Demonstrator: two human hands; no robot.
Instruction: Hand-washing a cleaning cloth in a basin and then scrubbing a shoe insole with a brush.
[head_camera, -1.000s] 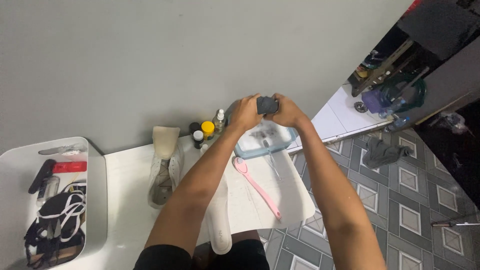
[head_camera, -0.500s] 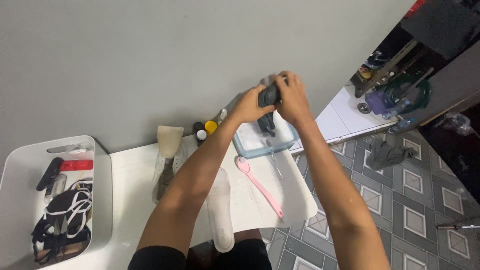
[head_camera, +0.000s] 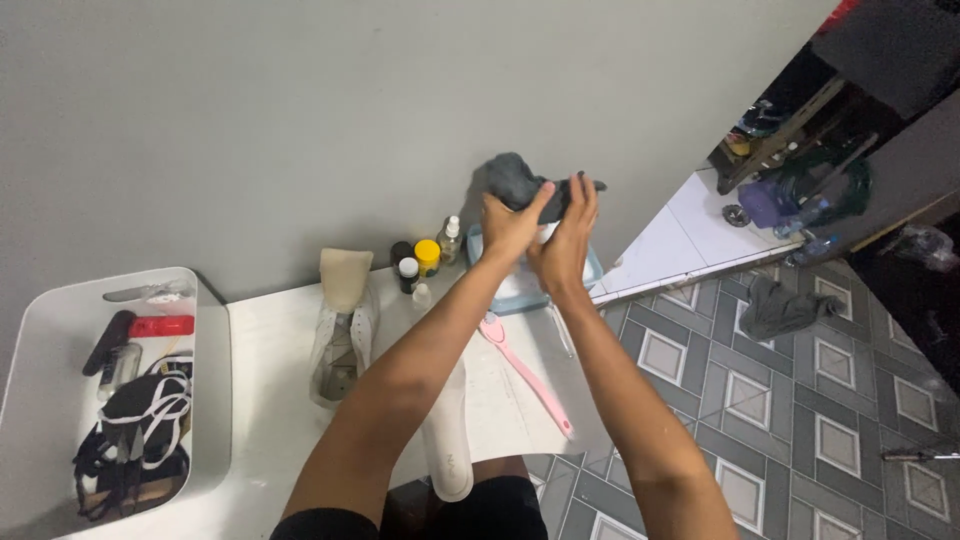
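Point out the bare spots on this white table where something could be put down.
Free: the table strip between the white bin and the white shoe; a smaller patch right of the pink brush. Crowded: the small bottles and light blue basin by the wall, under both hands.

Both hands have risen from just over the pale blue plastic basin (head_camera: 520, 290) to well above it; the left hand (head_camera: 510, 225) and right hand (head_camera: 568, 235) now squeeze the dark grey crumpled cloth (head_camera: 520, 180), which bulges out above the fingers.
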